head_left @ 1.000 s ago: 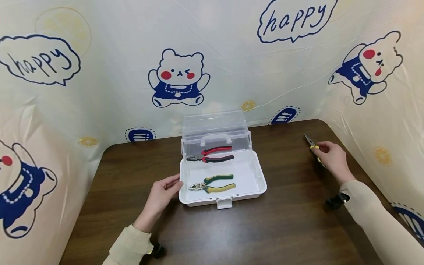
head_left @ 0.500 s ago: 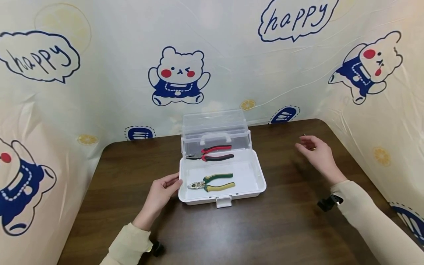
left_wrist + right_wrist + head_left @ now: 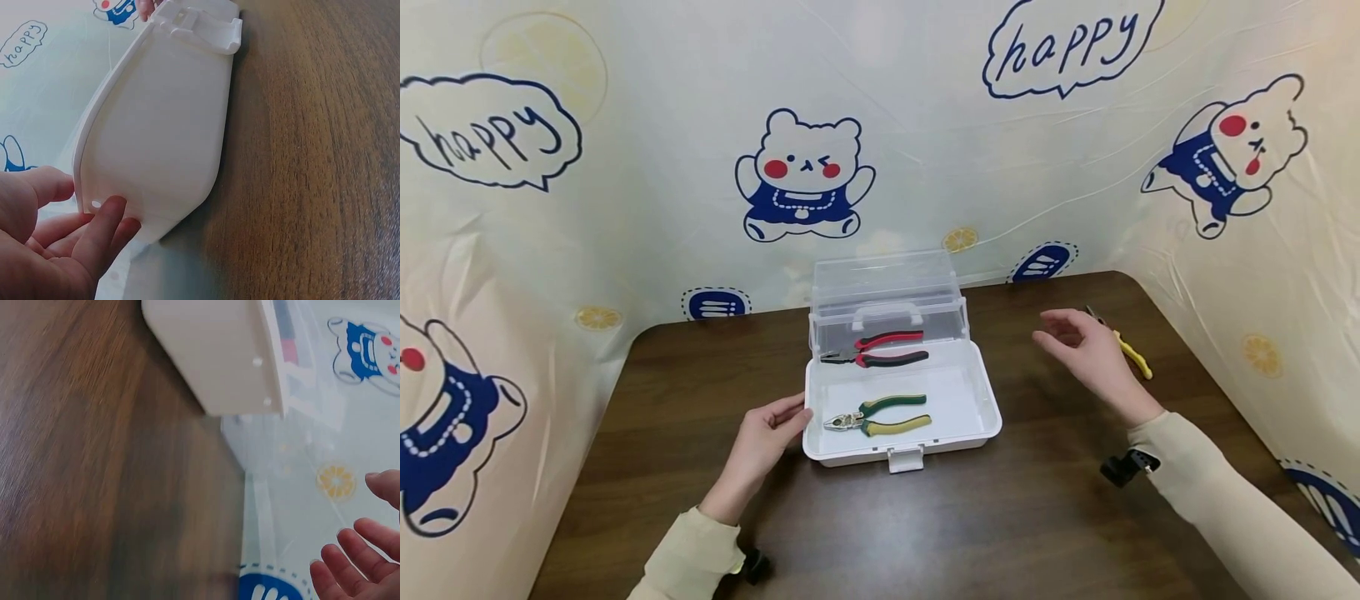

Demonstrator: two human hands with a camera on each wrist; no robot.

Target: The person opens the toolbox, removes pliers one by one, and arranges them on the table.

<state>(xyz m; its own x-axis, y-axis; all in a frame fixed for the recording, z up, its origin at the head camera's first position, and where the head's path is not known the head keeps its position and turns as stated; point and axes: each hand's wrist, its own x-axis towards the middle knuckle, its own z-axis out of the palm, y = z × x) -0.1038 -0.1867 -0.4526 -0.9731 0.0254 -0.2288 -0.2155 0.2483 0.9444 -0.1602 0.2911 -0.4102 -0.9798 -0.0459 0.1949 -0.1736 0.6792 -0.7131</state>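
Note:
A white toolbox stands with its transparent lid raised. My left hand holds its left rim, thumb on the edge and fingers against the outer wall, as the left wrist view shows. Inside lie combination pliers with green and yellow handles and, behind them, pliers with red and black handles. Long-nose pliers with yellow handles lie on the table at the right, partly hidden behind my right hand. That hand is held over the table, its fingers loosely bent and nothing between them.
The brown wooden table reaches back to a pale curtain printed with bears. A latch sticks out from the toolbox's front. A white handle shows at its lid.
My right hand has let go of the long-nose pliers and moved left toward the toolbox, leaving them on the table. The left hand keeps its hold on the rim.

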